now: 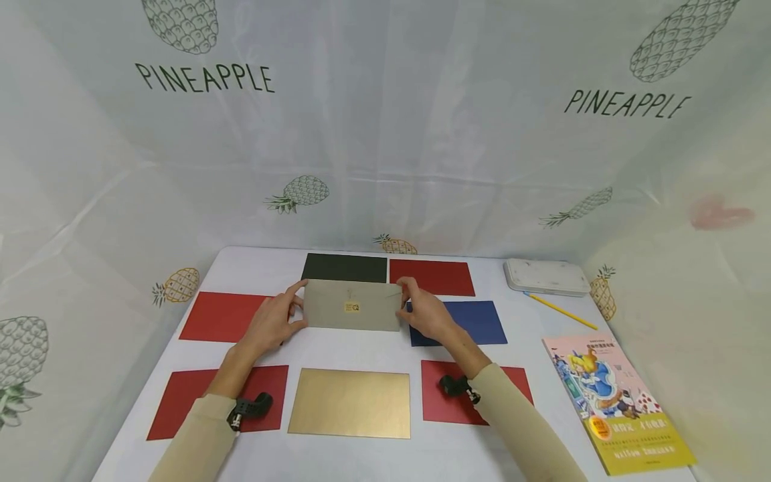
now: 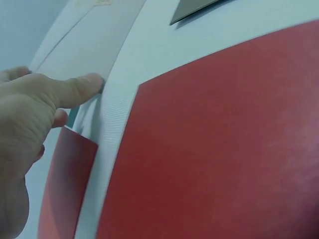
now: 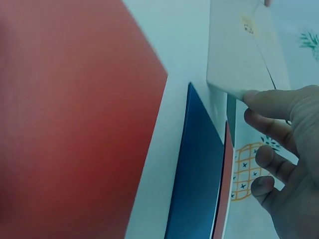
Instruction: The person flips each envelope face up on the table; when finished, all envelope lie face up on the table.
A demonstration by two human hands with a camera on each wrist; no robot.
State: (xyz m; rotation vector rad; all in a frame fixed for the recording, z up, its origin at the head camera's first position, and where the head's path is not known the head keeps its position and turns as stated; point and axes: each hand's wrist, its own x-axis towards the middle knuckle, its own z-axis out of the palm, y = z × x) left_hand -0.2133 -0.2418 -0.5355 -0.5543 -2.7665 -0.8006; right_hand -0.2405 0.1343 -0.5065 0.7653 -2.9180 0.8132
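Note:
Both hands hold a beige envelope (image 1: 325,309) between them, its broad side with a small yellow sticker (image 1: 352,307) facing the head camera. At its left edge my left hand (image 1: 271,321) pinches it between thumb and fingers. My right hand (image 1: 426,314) pinches the opposite edge; in the right wrist view its other fingers hang loosely curled beside the envelope (image 3: 239,55). A flap line crosses the envelope (image 2: 94,40) in the left wrist view. In the head view it overlaps the lower part of a dark green sheet-like piece (image 1: 345,266).
Flat red pieces lie at the back (image 1: 432,276), left (image 1: 217,316), front left (image 1: 181,402) and front right (image 1: 440,395). A blue one (image 1: 476,321) and a gold one (image 1: 349,403) lie among them. At right are a white case (image 1: 545,277), a yellow pencil (image 1: 563,310) and a picture book (image 1: 620,402).

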